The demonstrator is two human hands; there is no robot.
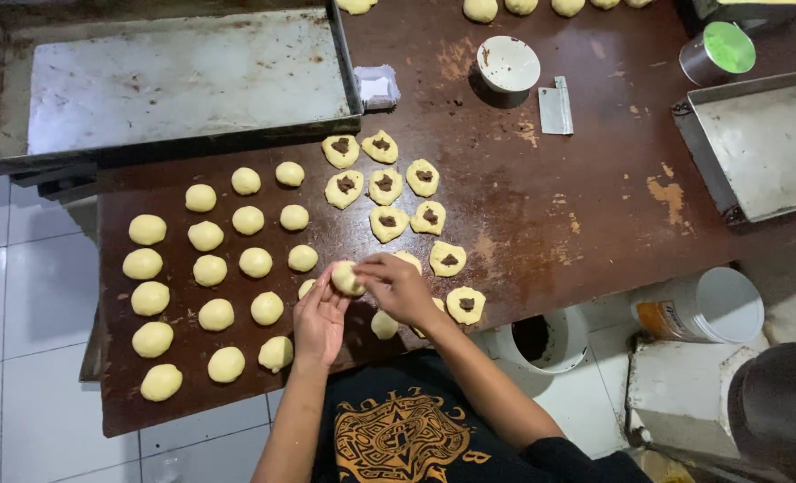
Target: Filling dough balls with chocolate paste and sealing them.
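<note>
My left hand cups a pale dough piece from below. My right hand pinches the top of that same piece with its fingertips. Both hands hover over the near edge of a dark brown table. To the left lie several smooth closed dough balls in rows. Above and to the right of my hands lie several flattened dough rounds with brown filling in the middle.
A large empty metal tray stands at the back left, another metal tray at the right. A small white bowl, a metal scraper and a green-lidded tin sit at the back. White buckets stand on the floor.
</note>
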